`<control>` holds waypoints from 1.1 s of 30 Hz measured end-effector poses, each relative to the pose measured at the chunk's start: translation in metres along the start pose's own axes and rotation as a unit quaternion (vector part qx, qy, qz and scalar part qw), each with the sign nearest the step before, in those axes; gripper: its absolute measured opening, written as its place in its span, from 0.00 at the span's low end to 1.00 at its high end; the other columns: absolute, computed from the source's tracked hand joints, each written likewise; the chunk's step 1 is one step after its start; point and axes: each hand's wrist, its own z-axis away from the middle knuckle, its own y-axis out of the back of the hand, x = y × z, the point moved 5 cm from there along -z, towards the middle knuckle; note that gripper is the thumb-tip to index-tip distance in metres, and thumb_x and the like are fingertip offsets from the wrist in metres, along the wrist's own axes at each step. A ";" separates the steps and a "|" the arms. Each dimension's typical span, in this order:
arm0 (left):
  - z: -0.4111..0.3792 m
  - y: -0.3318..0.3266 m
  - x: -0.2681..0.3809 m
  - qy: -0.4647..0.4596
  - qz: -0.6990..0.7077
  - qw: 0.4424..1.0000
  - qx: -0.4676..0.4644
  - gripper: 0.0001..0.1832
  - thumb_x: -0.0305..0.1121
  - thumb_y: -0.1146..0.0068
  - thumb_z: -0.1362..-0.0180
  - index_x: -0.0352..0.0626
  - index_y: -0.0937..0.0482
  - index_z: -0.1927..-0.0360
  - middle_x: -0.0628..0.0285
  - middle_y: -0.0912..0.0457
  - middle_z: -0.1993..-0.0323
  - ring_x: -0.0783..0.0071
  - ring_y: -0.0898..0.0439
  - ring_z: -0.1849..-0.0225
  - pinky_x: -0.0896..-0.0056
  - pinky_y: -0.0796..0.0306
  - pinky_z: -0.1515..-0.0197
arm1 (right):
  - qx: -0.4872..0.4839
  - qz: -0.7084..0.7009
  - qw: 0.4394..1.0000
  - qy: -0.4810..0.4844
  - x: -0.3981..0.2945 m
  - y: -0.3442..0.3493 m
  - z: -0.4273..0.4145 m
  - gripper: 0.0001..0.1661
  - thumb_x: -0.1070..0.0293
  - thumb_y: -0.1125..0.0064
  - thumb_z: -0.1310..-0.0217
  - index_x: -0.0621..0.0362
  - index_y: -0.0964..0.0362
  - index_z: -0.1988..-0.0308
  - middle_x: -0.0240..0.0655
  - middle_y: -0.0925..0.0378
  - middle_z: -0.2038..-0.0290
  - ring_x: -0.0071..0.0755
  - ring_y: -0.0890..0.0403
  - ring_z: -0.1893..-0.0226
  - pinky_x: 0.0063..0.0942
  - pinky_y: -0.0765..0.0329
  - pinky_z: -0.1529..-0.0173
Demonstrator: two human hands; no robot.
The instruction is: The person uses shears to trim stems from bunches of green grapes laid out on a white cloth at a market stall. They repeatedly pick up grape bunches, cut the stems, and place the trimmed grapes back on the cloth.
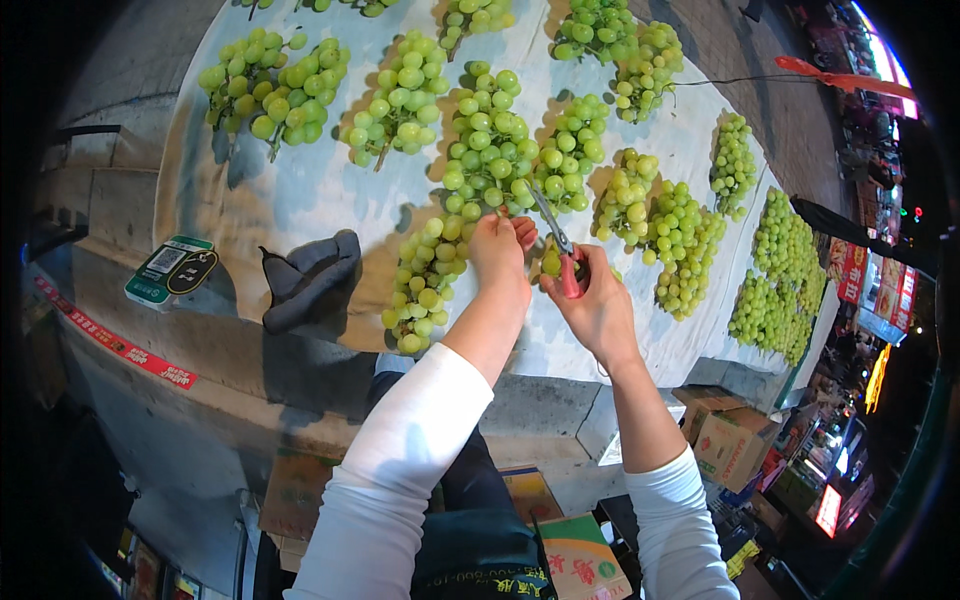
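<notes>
My left hand [498, 253] pinches the lower end of a long bunch of green grapes [487, 146]; the stem there is mostly hidden by my fingers. In my right hand [600, 319] is a pair of snips [558, 236] with red handles. Its metal blades point up and left, beside that bunch; whether they touch it I cannot tell. Another grape bunch [425, 285] lies along the left side of my left hand. A few grapes [551, 262] show behind the snips, partly covered by my right hand.
More grape bunches [397, 101] are spread over the pale cloth [300, 191]. A dark grey pouch-like item [311, 277] lies at the cloth's near edge, left of a payment-code stand [171, 271]. Cardboard boxes [731, 442] stand below on the right. A wire with a red strip [844, 75] crosses the far right.
</notes>
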 end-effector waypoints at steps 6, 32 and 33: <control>-0.007 -0.023 0.025 -0.076 -0.020 0.997 0.005 0.12 0.24 0.63 0.33 0.33 0.35 0.48 0.57 0.24 0.68 0.74 0.24 0.73 0.75 0.25 0.68 | -0.021 -0.008 0.999 -0.028 0.004 0.002 0.006 0.31 0.61 0.31 0.51 0.60 0.36 0.50 0.46 0.21 0.62 0.51 0.19 0.65 0.37 0.23 0.62; -0.024 0.002 0.046 -0.013 -0.057 0.998 0.016 0.17 0.22 0.59 0.35 0.32 0.41 0.43 0.46 0.27 0.54 0.59 0.21 0.59 0.61 0.19 0.59 | -0.066 -0.041 0.994 -0.074 0.016 -0.016 0.037 0.27 0.56 0.33 0.52 0.55 0.35 0.55 0.41 0.24 0.71 0.44 0.21 0.71 0.35 0.26 0.65; -0.023 0.000 0.046 -0.017 -0.052 0.998 0.023 0.19 0.21 0.60 0.36 0.32 0.42 0.41 0.45 0.27 0.54 0.59 0.21 0.58 0.61 0.19 0.58 | -0.058 -0.041 0.995 -0.070 0.019 -0.016 0.039 0.27 0.57 0.33 0.52 0.55 0.35 0.55 0.41 0.24 0.71 0.44 0.22 0.71 0.35 0.26 0.65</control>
